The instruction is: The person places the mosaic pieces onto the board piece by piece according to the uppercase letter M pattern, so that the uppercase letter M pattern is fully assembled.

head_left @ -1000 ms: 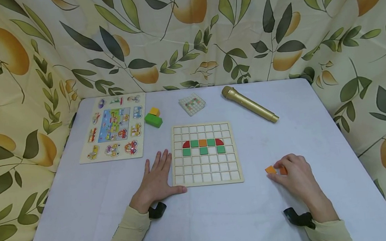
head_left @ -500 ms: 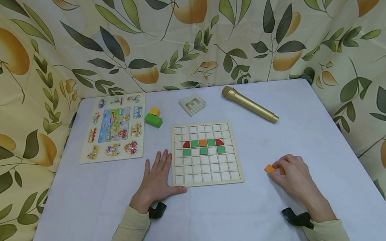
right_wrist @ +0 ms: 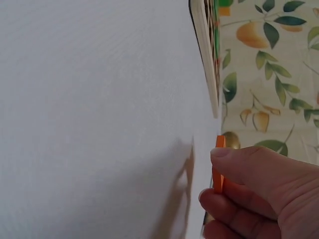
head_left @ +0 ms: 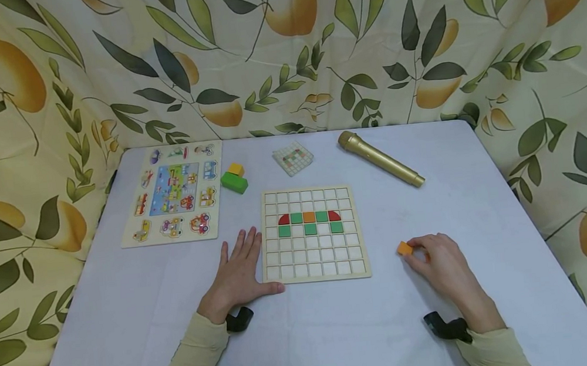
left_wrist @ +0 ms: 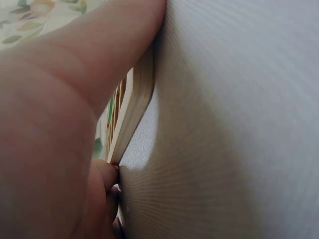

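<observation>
My right hand [head_left: 446,265] pinches a small flat orange tile [head_left: 404,248] between thumb and fingers, to the right of the grid board. The right wrist view shows the orange tile [right_wrist: 219,164] edge-on, held off the white cloth. My left hand [head_left: 235,280] lies with fingers spread along the left side of the wooden grid board [head_left: 317,279], its thumb at the lower left corner. On the board, red rounded pieces [head_left: 283,220], green squares [head_left: 296,218] and one orange square [head_left: 309,217] form a row, with three green squares [head_left: 310,229] below.
A vehicle puzzle board [head_left: 171,233] lies at the back left. Beside it are a green block [head_left: 234,183] and a yellow block [head_left: 236,169]. A small pattern card [head_left: 293,158] and a gold microphone [head_left: 381,158] lie behind the grid board. A printed curtain [head_left: 281,54] surrounds the table.
My right hand has shifted slightly left and away from me with the orange tile, which sits more at the fingertips now. The left hand and the board stay put.
</observation>
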Demonstrator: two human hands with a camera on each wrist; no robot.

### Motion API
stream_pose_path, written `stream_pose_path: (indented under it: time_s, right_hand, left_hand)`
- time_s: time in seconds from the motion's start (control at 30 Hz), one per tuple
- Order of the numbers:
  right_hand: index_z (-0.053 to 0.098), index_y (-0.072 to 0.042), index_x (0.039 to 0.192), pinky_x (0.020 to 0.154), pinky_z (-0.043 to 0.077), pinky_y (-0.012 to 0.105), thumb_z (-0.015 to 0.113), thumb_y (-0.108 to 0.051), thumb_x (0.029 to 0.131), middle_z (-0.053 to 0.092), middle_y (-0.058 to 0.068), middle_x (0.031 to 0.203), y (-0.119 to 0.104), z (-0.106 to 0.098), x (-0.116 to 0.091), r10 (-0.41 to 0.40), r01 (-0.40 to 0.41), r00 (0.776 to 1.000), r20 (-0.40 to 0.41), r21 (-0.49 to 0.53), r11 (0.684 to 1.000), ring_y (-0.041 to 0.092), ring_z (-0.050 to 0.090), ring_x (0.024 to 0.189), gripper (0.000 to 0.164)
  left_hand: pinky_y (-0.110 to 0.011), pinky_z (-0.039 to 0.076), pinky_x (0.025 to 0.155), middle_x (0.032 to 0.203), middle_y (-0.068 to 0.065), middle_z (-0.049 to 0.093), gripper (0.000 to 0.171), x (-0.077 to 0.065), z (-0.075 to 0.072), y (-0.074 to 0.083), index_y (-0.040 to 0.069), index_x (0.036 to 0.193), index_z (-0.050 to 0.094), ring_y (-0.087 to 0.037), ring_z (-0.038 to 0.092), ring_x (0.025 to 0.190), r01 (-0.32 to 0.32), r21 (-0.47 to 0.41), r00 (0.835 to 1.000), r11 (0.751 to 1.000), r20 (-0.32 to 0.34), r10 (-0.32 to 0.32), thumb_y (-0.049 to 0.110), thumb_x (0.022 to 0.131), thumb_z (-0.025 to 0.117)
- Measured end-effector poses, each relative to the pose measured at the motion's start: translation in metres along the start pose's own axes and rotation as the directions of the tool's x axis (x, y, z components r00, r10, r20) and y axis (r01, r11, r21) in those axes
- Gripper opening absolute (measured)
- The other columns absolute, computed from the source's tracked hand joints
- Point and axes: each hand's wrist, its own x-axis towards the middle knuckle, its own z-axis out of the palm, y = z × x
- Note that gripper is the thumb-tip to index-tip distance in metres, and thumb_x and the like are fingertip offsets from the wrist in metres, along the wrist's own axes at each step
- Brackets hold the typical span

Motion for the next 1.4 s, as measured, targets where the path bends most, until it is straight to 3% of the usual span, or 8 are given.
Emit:
stream_pose_path:
  time_s: [0.27, 0.9, 1.4]
  right_hand:
    - [0.071, 0.006, 0.105, 0.083, 0.046, 0.052, 0.078, -0.006, 0.081, 0.069, 0.019, 0.101, -0.011, 0.004, 0.013, 0.034, -0.037, 0.997, 0.071, 0.037, 0.999, 0.036, 0.057, 0.096, 0.027]
    - [0.074, 0.0, 0.098, 0.079, 0.045, 0.043, 0.079, -0.009, 0.08, 0.07, 0.008, 0.093, -0.037, 0.023, 0.051, -0.166, 0.164, 0.985, 0.038, 0.061, 0.985, 0.027, 0.058, 0.088, 0.021]
    - [0.073, -0.002, 0.104, 0.085, 0.043, 0.044, 0.077, -0.016, 0.084, 0.07, 0.007, 0.098, -0.061, 0.036, 0.073, -0.218, 0.21, 0.97, 0.104, 0.084, 0.974, 0.027, 0.057, 0.095, 0.024]
  left_hand:
    - [-0.056, -0.012, 0.111, 0.163, -0.009, 0.001, 0.127, 0.0, -0.001, 0.001, 0.005, 0.156, 0.011, -0.027, -0.009, 0.147, 0.004, -0.005, 1.0, 1.0, 0.01, -0.004, 0.078, 0.068, 0.066]
    - [-0.056, -0.012, 0.111, 0.163, -0.008, 0.001, 0.126, -0.001, -0.002, 0.002, 0.006, 0.156, 0.011, -0.026, -0.009, 0.147, 0.006, -0.007, 1.0, 1.0, 0.013, -0.006, 0.078, 0.069, 0.066]
    - [-0.056, -0.011, 0.111, 0.163, -0.009, 0.001, 0.127, 0.0, 0.0, 0.001, 0.005, 0.156, 0.012, -0.027, -0.009, 0.147, 0.002, 0.002, 1.0, 1.0, 0.007, -0.002, 0.079, 0.068, 0.065]
